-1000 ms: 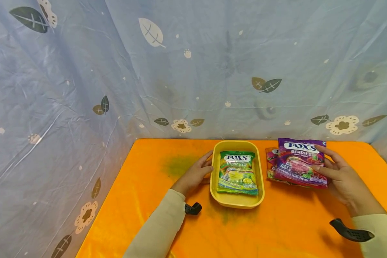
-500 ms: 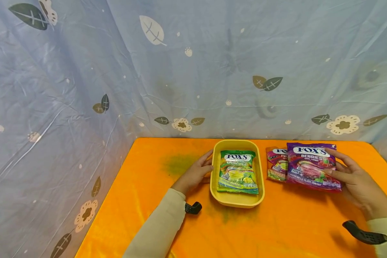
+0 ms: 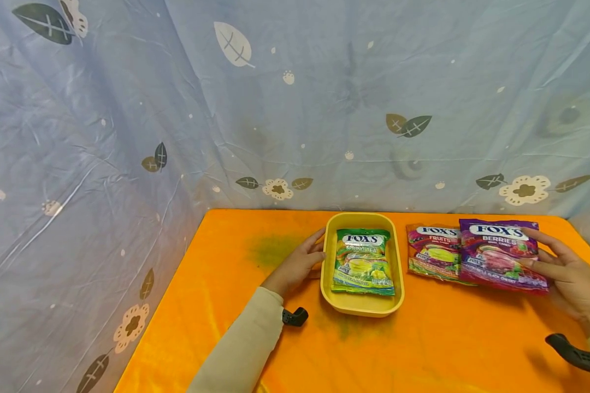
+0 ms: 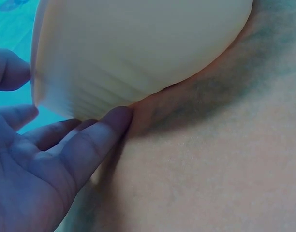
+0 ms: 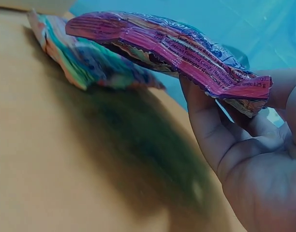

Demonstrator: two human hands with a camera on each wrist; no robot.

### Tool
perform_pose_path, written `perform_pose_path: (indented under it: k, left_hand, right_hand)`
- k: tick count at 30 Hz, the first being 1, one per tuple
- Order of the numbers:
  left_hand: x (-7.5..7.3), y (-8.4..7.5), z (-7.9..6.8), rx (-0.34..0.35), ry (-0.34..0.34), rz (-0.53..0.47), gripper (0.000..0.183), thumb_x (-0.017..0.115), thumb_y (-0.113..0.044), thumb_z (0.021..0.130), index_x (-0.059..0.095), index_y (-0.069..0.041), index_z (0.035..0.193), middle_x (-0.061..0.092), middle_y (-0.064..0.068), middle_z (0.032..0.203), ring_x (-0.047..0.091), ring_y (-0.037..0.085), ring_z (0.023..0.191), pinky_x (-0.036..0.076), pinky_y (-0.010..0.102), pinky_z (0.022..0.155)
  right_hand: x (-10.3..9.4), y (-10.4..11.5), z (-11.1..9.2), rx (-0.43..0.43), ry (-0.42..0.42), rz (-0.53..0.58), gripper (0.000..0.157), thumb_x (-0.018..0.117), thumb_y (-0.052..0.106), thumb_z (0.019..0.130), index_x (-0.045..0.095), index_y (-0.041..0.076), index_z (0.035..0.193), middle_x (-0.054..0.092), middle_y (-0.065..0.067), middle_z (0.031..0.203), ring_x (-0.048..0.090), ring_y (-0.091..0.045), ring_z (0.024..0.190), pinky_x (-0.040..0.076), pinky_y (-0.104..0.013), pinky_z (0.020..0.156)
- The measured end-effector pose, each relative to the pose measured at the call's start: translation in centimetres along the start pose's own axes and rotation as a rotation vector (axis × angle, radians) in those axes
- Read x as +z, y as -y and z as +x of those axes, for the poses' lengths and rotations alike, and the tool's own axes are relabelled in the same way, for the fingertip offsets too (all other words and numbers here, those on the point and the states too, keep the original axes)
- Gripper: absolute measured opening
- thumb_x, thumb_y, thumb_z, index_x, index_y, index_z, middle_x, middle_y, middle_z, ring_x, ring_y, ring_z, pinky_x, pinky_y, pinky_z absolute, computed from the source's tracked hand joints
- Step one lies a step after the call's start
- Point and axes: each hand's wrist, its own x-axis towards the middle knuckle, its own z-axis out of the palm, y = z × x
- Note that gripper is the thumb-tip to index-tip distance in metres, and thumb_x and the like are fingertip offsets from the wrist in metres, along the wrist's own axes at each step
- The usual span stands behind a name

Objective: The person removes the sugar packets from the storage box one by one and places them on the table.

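My right hand (image 3: 577, 278) pinches the right edge of a purple Fox's Berries candy bag (image 3: 501, 254). In the right wrist view the candy bag (image 5: 186, 58) is lifted above the table, its pink bottom seam facing the camera. Behind its left side an orange-red Fox's Fruits candy bag (image 3: 435, 254) lies on the table, partly covered in the head view. My left hand (image 3: 297, 267) rests against the left outer wall of a yellow tray (image 3: 361, 307), thumb tip at the rim. Inside the tray lies a green Fox's Spring Tea candy bag (image 3: 364, 262).
An orange cloth (image 3: 452, 338) covers the table, with a dull green patch (image 3: 270, 251) left of the tray. A pale blue curtain (image 3: 324, 109) with leaves and flowers hangs behind and at the left. Each wrist carries a black strap piece (image 3: 295, 317).
My right hand has carried the purple candy bag to the right, uncovering more of the Fruits candy bag. My left hand and the tray have stayed in place.
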Motion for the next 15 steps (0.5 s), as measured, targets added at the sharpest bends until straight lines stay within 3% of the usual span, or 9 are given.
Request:
perform_pose_path:
  k: [15]
  left_hand:
    - [0.0,-0.1,-0.1,-0.002,-0.009,0.006,0.068,0.057,-0.013,0.112,0.036,-0.038,0.171,0.042,0.003,0.17,0.065,0.031,0.131,0.06,0.053,0.098]
  right_hand:
    - [-3.3,-0.5,0.0,-0.025,0.015,0.028,0.062,0.047,-0.012,0.111,0.063,0.03,0.154,0.068,0.01,0.12,0.074,-0.012,0.098,0.065,-0.034,0.074]
